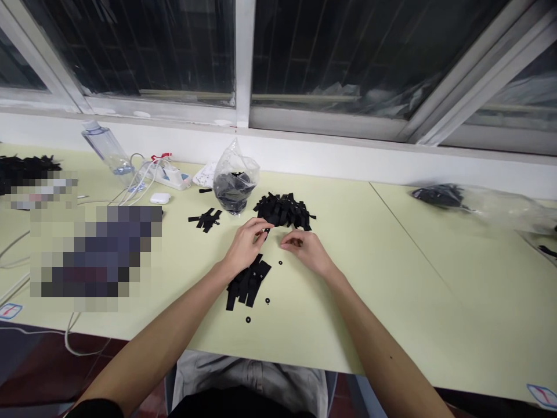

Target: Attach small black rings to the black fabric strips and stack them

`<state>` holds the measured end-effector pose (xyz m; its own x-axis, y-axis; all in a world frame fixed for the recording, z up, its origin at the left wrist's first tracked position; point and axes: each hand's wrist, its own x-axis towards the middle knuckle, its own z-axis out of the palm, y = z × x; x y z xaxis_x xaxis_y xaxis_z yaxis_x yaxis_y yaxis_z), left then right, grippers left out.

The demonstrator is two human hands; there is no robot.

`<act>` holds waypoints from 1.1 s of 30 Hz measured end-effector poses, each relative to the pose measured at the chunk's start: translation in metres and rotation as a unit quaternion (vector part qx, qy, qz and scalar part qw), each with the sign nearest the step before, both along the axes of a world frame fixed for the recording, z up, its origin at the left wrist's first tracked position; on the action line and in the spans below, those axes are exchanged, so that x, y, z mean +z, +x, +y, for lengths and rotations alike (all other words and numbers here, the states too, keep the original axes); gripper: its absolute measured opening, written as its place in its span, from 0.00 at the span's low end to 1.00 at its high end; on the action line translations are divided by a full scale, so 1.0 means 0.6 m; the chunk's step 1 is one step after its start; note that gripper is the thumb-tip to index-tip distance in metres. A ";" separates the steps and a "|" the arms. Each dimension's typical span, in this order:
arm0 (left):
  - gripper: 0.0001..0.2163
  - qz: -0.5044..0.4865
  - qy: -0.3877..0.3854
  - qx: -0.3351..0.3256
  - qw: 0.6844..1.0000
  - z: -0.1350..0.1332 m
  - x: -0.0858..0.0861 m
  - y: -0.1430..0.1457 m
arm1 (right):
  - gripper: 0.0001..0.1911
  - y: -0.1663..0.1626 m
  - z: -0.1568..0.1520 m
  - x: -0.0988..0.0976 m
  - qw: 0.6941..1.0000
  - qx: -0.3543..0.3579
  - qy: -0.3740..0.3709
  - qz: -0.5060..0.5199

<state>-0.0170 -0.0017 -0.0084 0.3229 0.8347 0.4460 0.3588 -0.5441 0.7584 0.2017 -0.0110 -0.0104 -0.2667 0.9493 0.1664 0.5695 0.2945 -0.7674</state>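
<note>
My left hand [249, 242] pinches a short black fabric strip [267, 234], most of which the fingers cover. Facing it from the right, my right hand [305, 248] has thumb and fingertips drawn together; whatever is between them is too small to make out. Just beyond both hands is a heap of black strips [285, 210]. Nearer my body, several more black strips [252, 281] lie overlapping, some with small shiny fittings. Three small black rings lie apart on the table: one ring [281, 263] below my right hand, another ring [267, 301], and a third ring [248, 320] closest to me.
A clear bag [236, 183] of black pieces stands behind the heap. A few black strips [206, 220] lie left of it. Farther left are a power strip [169, 174] with cables, a white earphone case [160, 198] and a tilted bottle [107, 148]. Another plastic bag [491, 206] lies right.
</note>
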 end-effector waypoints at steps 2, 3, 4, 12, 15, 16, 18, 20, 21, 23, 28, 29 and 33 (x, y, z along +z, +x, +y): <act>0.13 0.001 0.013 -0.003 1.000 -0.005 0.006 0.002 | 0.12 -0.004 -0.005 -0.001 0.999 -0.012 0.001 0.029; 0.14 0.002 0.019 -0.005 1.000 -0.007 0.008 0.002 | 0.13 -0.007 -0.006 -0.002 0.999 -0.018 0.000 0.050; 0.14 0.003 0.023 -0.008 1.000 -0.008 0.010 0.003 | 0.13 -0.011 -0.008 -0.002 0.997 -0.026 -0.003 0.073; 0.16 -0.029 0.010 -0.035 0.999 -0.008 0.005 0.007 | 0.11 -0.040 -0.017 0.007 0.971 -0.068 -0.002 0.228; 0.17 -0.049 -0.005 -0.058 0.997 -0.009 0.003 0.008 | 0.10 -0.044 -0.022 0.011 0.964 -0.059 -0.004 0.260; 0.18 -0.053 -0.009 -0.065 0.996 -0.010 0.003 0.009 | 0.10 -0.046 -0.024 0.012 0.963 -0.055 -0.006 0.265; 0.18 -0.054 -0.013 -0.076 0.996 -0.013 0.004 0.010 | 0.10 -0.049 -0.026 0.012 0.963 -0.051 -0.009 0.263; 0.18 -0.052 -0.015 -0.081 0.995 -0.016 0.006 0.012 | 0.10 -0.052 -0.027 0.011 0.966 -0.057 -0.011 0.252; 0.18 -0.051 -0.016 -0.082 0.995 -0.018 0.007 0.012 | 0.10 -0.053 -0.028 0.011 0.967 -0.061 -0.013 0.247; 0.17 -0.051 -0.015 -0.082 0.995 -0.019 0.008 0.013 | 0.10 -0.055 -0.028 0.011 0.967 -0.070 -0.013 0.243; 0.17 -0.051 -0.016 -0.093 0.994 -0.019 0.009 0.014 | 0.11 -0.055 -0.026 0.009 0.969 -0.072 -0.009 0.236; 0.17 -0.050 -0.018 -0.096 0.994 -0.019 0.008 0.014 | 0.11 -0.054 -0.025 0.009 0.969 -0.069 -0.011 0.238; 0.18 -0.049 -0.024 -0.101 0.993 -0.019 0.008 0.013 | 0.10 -0.054 -0.024 0.007 0.963 -0.062 -0.013 0.261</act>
